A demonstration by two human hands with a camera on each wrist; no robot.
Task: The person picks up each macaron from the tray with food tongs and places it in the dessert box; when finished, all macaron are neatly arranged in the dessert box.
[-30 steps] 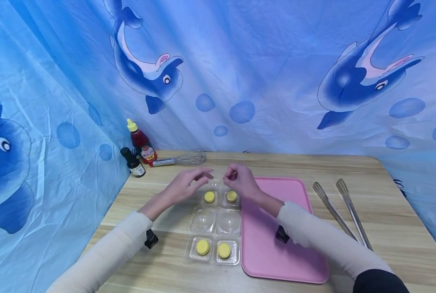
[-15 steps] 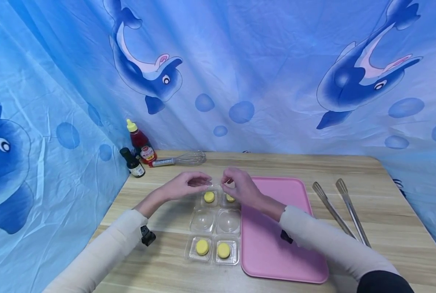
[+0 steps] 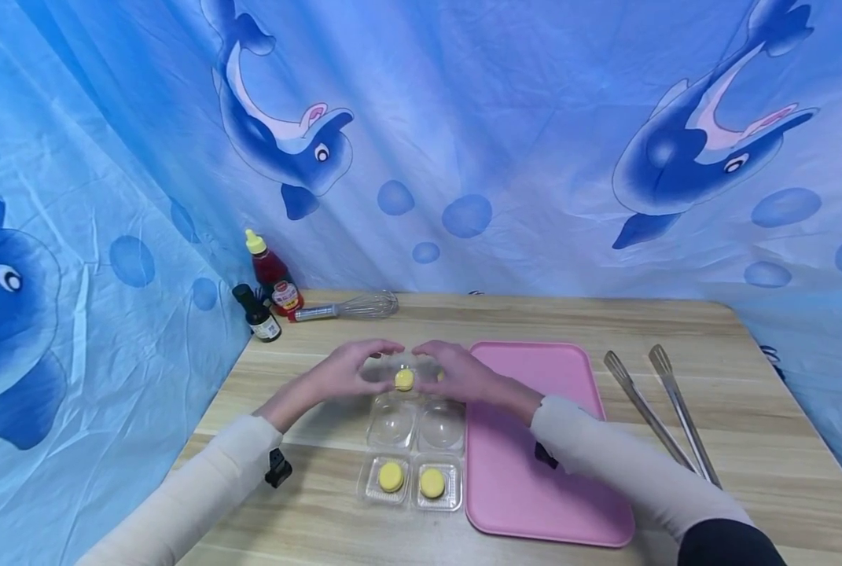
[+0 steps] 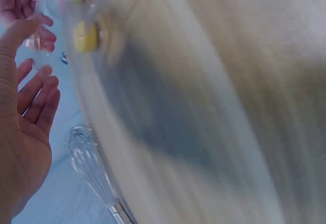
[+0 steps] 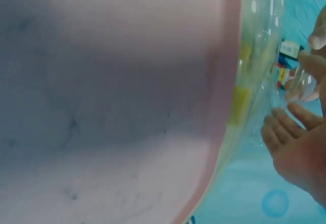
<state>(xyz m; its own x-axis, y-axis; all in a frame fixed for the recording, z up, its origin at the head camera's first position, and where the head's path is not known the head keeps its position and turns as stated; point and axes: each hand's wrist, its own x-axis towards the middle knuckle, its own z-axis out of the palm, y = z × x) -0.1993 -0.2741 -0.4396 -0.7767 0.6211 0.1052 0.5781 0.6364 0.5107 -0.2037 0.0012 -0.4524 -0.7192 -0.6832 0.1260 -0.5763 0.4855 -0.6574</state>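
Note:
Both my hands hold a clear plastic lid [image 5: 306,81] above the back boxes. My left hand [image 3: 346,369] has its thumb and curved fingers at the lid's left side. Opposite it, my right hand [image 3: 459,373] has its thumb and fingers at the right side. Beneath, a yellow macaron [image 3: 404,380] sits in the back left clear box. Another macaron beside it is mostly hidden by my right hand. Nearer me, two more macarons, one on the left [image 3: 391,477] and one on the right [image 3: 432,483], lie in boxes behind which domed lids [image 3: 443,428] lie open.
A pink tray [image 3: 534,472] lies right of the boxes, under my right forearm. Metal tongs [image 3: 682,417] are at the far right. At the back left stand a red sauce bottle [image 3: 273,275] and a small dark bottle [image 3: 256,314], with a whisk [image 3: 350,307] alongside.
Both hands have come lower and closer together over the back boxes. My right hand has shifted left and its fingers have spread from a pinch, covering most of the back right macaron.

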